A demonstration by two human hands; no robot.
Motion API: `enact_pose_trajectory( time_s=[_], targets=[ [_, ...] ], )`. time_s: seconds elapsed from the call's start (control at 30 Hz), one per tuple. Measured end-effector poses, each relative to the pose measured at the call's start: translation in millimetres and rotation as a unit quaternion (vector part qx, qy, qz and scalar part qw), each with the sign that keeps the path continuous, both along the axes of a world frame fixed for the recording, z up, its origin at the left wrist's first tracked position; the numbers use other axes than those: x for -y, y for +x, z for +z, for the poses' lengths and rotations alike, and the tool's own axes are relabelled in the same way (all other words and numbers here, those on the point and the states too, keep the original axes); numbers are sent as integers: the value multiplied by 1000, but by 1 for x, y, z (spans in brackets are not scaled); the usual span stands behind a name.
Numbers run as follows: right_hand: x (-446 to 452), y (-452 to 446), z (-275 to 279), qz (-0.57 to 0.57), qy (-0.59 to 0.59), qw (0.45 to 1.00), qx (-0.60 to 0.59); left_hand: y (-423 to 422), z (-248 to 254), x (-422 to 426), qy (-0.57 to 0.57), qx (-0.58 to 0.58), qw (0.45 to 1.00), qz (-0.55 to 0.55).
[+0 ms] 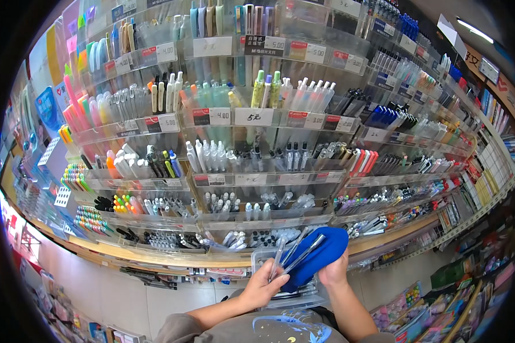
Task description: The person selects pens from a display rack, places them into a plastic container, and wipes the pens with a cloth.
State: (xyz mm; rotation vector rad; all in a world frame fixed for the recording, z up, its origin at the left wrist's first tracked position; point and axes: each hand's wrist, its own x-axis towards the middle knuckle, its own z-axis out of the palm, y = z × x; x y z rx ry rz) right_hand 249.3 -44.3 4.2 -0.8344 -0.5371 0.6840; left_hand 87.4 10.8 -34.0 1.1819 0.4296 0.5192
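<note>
Your left hand [263,288] is closed around a few slim pens [310,249], its thumb and fingers pinching them near their lower ends. The pens fan up and away from that grip: a clear one stands steepest, just above your knuckles, while the dark ones slant to the right, across the face of a blue cloth [330,244]. You cannot tell exactly how many you hold, because they overlap.

Your right hand [335,271] grips the cloth by its right side. The thumb side shows, but most of the fingers are hidden behind the fabric, so you cannot tell how tightly they are bent. The cloth fills the gap between your two hands, its rounded top higher than both, and its lower part hangs down beside your left fingertips.

Below and between your hands sits a clear box [261,255], its far corner showing beyond your left hand. Some loose pens [285,295] lie in it, partly covered by your hands and the cloth. Nearer you than both hands is your grey shirt [240,328]. Beyond them runs a wooden ledge [217,260], and above that rises a rack [263,218] with tiers of upright pens.
</note>
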Motion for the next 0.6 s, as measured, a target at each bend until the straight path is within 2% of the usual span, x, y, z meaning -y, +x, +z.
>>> enact_pose_trajectory(
  time_s=[0.1, 0.23, 0.3, 0.33, 0.4, 0.6],
  targets=[
    [0, -3, 6, 13, -7, 1000, 24, -1, 3, -1, -69, 27, 997, -22],
    [2, -5, 7, -2, -48, 994, 102, 0, 3, -2, -69, 38, 997, -25],
    [1, -4, -3, -62, -82, 964, 246, -2, 6, -4, -67, 18, 997, -35],
    [0, -4, -6, -92, -99, 939, 315, -2, 5, -3, -31, 8, 999, -27],
    [-1, -2, -8, -110, -87, 949, 282, 0, 0, -2, 42, -12, 999, -8],
    [-1, 4, -6, -112, -103, 961, 229, -3, 2, -2, 66, -33, 997, -25]
  ],
)
